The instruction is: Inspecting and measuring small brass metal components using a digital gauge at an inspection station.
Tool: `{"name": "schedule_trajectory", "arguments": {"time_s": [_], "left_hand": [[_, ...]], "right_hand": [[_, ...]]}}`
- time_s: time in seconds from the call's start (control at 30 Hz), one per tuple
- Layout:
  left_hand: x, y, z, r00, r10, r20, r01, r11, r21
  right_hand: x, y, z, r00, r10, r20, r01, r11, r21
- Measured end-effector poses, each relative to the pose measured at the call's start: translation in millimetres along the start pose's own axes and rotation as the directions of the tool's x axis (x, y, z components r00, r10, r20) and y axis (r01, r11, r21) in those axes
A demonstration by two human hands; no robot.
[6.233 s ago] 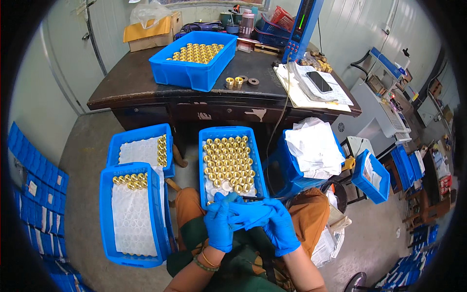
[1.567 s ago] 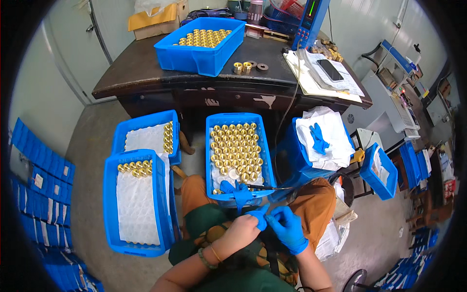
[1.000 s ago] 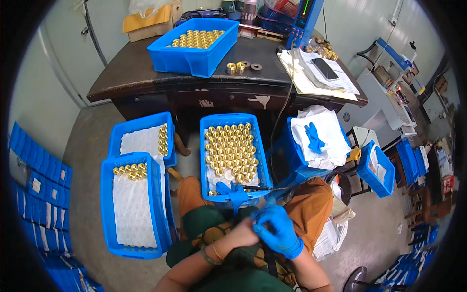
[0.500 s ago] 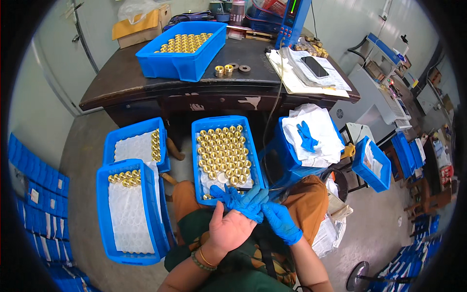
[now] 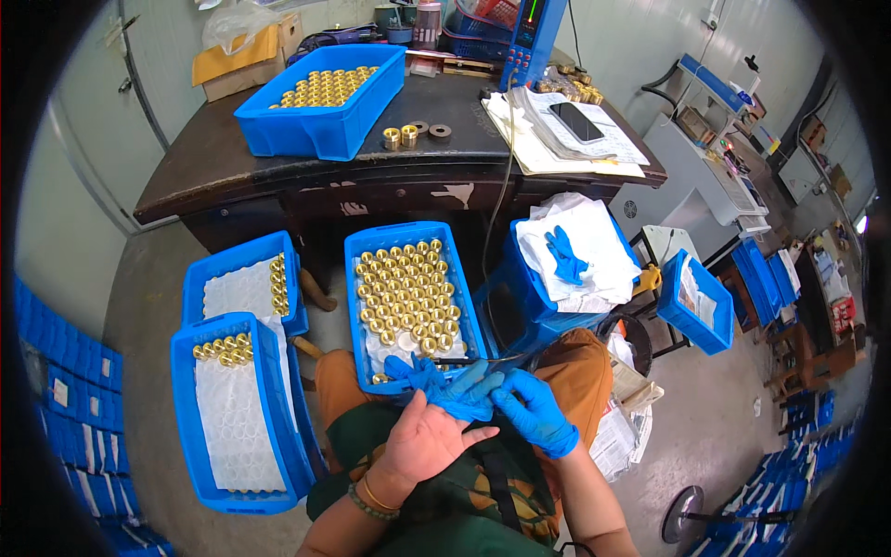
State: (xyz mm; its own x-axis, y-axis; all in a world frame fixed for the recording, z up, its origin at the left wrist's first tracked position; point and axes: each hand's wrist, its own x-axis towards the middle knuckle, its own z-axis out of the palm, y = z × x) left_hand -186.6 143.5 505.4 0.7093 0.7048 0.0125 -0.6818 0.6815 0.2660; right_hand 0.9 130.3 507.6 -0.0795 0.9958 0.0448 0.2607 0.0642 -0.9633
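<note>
My left hand (image 5: 429, 444) lies palm up over my lap, its palm and wrist bare. A blue glove (image 5: 455, 390) covers only its fingers, which are spread inside it. My right hand (image 5: 534, 416), wearing a blue glove, pinches the loose edge of that glove by the left fingers. Just beyond both hands, on my knees, sits a blue tray (image 5: 351, 306) filled with rows of brass cylinders (image 5: 408, 288).
Two blue trays (image 5: 186, 418) with white liners and a few brass parts stand on the floor at my left. At right, a blue bin (image 5: 520, 288) holds white cloth and another blue glove (image 5: 564, 255). Ahead is a dark desk (image 5: 232, 176) with a blue bin of brass parts (image 5: 316, 130).
Six seconds ago both hands were fully gloved. Now the left palm is bare with the glove only over its fingers. A blue glove has appeared on the white cloth at right.
</note>
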Motion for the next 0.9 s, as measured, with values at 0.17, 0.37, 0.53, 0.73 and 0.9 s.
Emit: {"name": "schedule_trajectory", "arguments": {"time_s": [0.17,0.37,0.53,0.73,0.9], "left_hand": [[-4.3,4.9,2.8,0.996,-0.024,0.091,0.028,0.999,-0.038],[-13.4,13.3,-3.1,0.993,0.008,0.121,-0.01,1.0,0.01],[-12.8,5.4,-13.8,0.995,-0.05,0.09,0.047,0.998,0.042],[-14.6,13.0,-10.6,0.995,-0.042,0.095,0.037,0.998,0.054],[-4.6,3.7,-16.7,0.997,-0.081,-0.015,0.08,0.914,0.398]], "right_hand": [[4.3,3.7,-7.5,0.979,-0.199,-0.043,0.186,0.96,-0.21],[4.5,-14.6,-7.5,0.876,-0.477,-0.068,0.361,0.743,-0.564],[12.4,-27.0,-2.6,0.886,-0.436,0.156,0.455,0.757,-0.469],[5.8,-15.1,0.7,0.922,-0.348,-0.168,0.276,0.898,-0.342],[3.1,-8.6,14.1,0.96,-0.278,-0.029,0.267,0.942,-0.204]]}}
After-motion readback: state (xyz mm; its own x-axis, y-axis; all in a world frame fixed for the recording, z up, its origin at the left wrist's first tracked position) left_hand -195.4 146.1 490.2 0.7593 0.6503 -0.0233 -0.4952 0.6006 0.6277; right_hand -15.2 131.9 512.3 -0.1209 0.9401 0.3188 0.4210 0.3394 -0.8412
